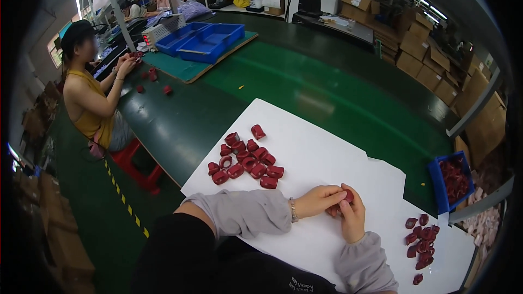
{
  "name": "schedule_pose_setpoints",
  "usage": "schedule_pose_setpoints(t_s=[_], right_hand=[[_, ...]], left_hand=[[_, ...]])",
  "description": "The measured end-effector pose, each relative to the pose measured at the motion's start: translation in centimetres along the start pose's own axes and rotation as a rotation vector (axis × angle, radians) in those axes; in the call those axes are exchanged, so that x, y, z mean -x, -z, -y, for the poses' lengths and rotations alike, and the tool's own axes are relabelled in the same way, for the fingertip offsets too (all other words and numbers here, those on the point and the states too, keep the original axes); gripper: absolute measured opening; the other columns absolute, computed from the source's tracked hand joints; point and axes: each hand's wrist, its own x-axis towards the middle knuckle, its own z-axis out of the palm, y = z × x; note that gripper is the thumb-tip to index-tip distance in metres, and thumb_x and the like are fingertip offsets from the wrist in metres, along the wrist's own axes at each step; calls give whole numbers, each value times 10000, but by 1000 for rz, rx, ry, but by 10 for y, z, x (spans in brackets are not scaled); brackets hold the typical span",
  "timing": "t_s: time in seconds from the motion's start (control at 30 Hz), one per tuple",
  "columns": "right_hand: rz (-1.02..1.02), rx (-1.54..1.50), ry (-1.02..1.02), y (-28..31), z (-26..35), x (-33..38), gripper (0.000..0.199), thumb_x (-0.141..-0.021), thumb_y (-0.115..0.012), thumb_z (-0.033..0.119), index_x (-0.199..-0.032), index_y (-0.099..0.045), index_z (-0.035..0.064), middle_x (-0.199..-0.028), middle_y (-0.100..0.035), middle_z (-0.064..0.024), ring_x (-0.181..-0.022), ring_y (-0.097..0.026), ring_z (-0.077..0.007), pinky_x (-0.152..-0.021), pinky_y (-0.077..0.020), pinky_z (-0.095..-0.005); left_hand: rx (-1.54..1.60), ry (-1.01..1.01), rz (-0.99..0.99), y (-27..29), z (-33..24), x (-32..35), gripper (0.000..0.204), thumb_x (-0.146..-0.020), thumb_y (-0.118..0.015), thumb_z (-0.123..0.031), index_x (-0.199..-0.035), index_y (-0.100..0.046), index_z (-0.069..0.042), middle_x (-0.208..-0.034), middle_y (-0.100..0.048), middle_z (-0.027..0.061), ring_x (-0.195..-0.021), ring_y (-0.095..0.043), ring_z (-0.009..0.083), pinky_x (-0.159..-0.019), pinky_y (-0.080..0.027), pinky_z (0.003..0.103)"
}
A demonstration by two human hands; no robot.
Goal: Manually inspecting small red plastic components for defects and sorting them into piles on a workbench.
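Over the white sheet (321, 163), my two hands meet around a small dark red ring-shaped part (348, 196). My left hand (316, 200) comes in from the left, fingers closed on the part's near side. From the right, my right hand (354, 219) pinches the same part between thumb and fingers, hiding much of it. A loose cluster of similar dark red rings (246, 160) lies on the sheet beyond my left forearm. Another group of dark red rings (422, 242) lies to the right of my right hand.
A blue bin (440, 188) of red parts stands at the right edge. At the far left a co-worker (90, 87) sits on a red stool (136, 166), hands on red pieces. Blue trays (210, 43) rest on a green board. Cardboard boxes (414, 43) are stacked at the back right.
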Motion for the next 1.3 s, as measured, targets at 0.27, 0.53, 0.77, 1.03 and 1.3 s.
schedule_pose_setpoints(t_s=[0.27,0.53,0.77,1.03,1.3], right_hand=[[-45,-38,-66,-7,4,-6,464,-901,-512,230,-1298,-436,2,-975,-542,-62,-735,-502,-121,-651,-425,-250],[-38,-14,-21,-3,4,1,468,-919,-492,220,-1308,-398,-22,-1011,-556,-112,-741,-565,-171,-637,-463,-269],[-50,9,-26,-9,5,0,461,-921,-479,234,-1296,-401,-22,-970,-552,-106,-710,-545,-164,-617,-452,-269],[-53,0,-18,-5,0,-2,446,-921,-479,227,-1291,-407,-11,-967,-554,-109,-703,-540,-163,-619,-452,-272],[-50,-10,-17,-9,2,0,443,-921,-480,228,-1291,-413,-6,-998,-551,-102,-757,-549,-164,-643,-458,-272]], left_hand=[[-37,28,-121,-5,-1,4,289,-992,-433,-311,-990,-569,-56,-751,-542,1,-616,-472,58,-538,-394,206],[-74,-42,-50,-10,5,-4,312,-985,-413,-344,-889,-536,-73,-670,-542,4,-568,-509,78,-483,-407,223],[-53,4,-52,-11,-7,4,318,-993,-411,-341,-903,-543,-66,-706,-515,-3,-603,-473,67,-525,-403,220],[-61,-11,-34,-7,-4,2,305,-990,-420,-333,-927,-549,-65,-711,-516,-4,-593,-467,67,-521,-399,213],[-58,-41,-31,-7,0,2,298,-992,-414,-334,-952,-546,-70,-708,-506,-9,-590,-457,67,-519,-396,210]])
